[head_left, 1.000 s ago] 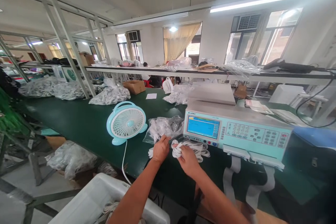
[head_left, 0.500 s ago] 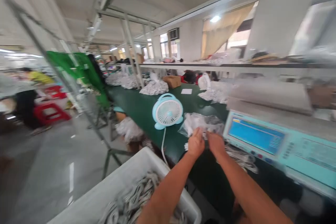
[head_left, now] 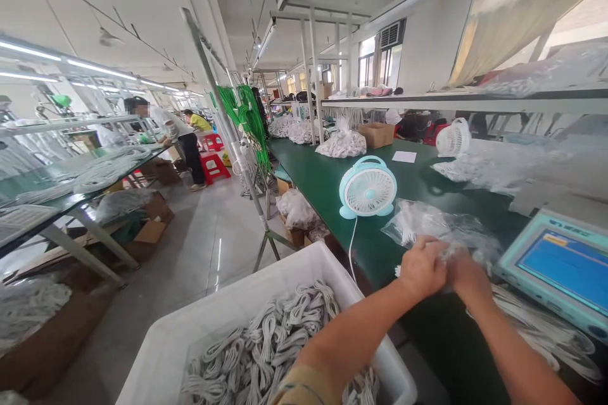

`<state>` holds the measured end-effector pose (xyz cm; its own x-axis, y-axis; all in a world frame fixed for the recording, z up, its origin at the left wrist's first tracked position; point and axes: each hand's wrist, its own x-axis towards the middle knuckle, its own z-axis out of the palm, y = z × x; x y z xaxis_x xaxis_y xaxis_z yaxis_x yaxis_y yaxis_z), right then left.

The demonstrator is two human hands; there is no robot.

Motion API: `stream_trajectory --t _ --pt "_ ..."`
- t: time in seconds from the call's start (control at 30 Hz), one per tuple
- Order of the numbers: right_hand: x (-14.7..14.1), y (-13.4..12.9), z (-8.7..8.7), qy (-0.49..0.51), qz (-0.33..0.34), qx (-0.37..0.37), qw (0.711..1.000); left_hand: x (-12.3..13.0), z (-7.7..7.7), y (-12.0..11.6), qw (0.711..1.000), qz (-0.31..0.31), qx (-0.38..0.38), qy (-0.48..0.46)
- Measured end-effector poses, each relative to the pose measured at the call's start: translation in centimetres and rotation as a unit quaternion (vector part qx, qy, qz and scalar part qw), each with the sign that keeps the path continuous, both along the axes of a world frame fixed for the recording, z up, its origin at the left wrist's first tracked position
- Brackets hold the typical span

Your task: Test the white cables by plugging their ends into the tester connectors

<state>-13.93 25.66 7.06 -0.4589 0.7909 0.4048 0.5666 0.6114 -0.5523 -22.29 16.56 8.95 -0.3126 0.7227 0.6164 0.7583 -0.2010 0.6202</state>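
Note:
My left hand [head_left: 424,266] is closed on the near edge of a clear plastic bag [head_left: 437,223] that has white items inside. Right beside it, my right hand [head_left: 468,275] has its fingers bent at the same edge of the bag, partly blurred. The bag lies on the green table [head_left: 313,180], between a light blue fan [head_left: 369,192] and a teal instrument with a blue screen [head_left: 565,259]. Below my right forearm lie loose white cables [head_left: 541,329]. Many bundled grey-white cables [head_left: 266,342] fill a white bin [head_left: 175,342] below my left forearm.
Farther along the table are bagged white items [head_left: 342,140], a cardboard box [head_left: 377,135], a white paper [head_left: 404,157] and a white fan [head_left: 453,138]. A metal stand [head_left: 247,183] with green cables rises behind the bin. A person [head_left: 178,130] stands at the left table.
The view has swung left, so the bin, the fan and the bag appear farther right or fuller in view. Both hands remain at the bag's near edge and have come closer together.

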Motion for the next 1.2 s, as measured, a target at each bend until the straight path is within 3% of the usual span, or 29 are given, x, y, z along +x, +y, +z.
stream_trajectory --t 0.13,0.23,0.33,0.43,0.57,0.7,0.83,0.97,1.03,1.2 --pt "2.6 -6.6 0.9 0.094 0.036 -0.065 0.993 2.1 2.1 -3.8 0.981 -0.065 0.069 -0.172" --pt "5.6 -13.1 1.3 0.148 0.027 -0.123 0.981 4.5 3.1 -8.0 0.917 -0.169 0.05 -0.357" --pt "9.0 -18.6 1.0 0.162 0.062 -0.141 0.975 7.1 2.9 -12.3 0.843 -0.226 0.031 -0.487" --pt "12.4 -22.2 0.1 0.172 0.082 -0.117 0.975 9.5 1.5 -15.7 0.815 -0.217 -0.004 -0.537" --pt "17.2 -25.4 -1.2 0.111 0.073 -0.009 0.991 12.9 -1.6 -19.1 0.809 -0.159 -0.108 -0.556" --pt "21.4 -27.9 -2.6 0.026 0.094 0.066 0.993 16.0 -4.5 -21.7 0.789 -0.174 -0.236 -0.54" --pt "24.5 -29.3 -4.1 -0.045 0.124 0.042 0.99 17.7 -5.8 -23.3 0.695 -0.189 -0.322 -0.615" --pt "27.0 -29.6 -5.0 -0.061 0.118 -0.003 0.991 18.4 -6.3 -23.6 0.605 -0.274 -0.389 -0.638" --pt "27.9 -29.6 -5.1 -0.077 0.105 0.0 0.991 18.8 -6.6 -23.3 0.602 -0.292 -0.416 -0.616" --pt "28.3 -30.0 -5.8 -0.146 0.063 0.04 0.986 20.1 -7.8 -21.7 0.693 -0.279 -0.439 -0.499"
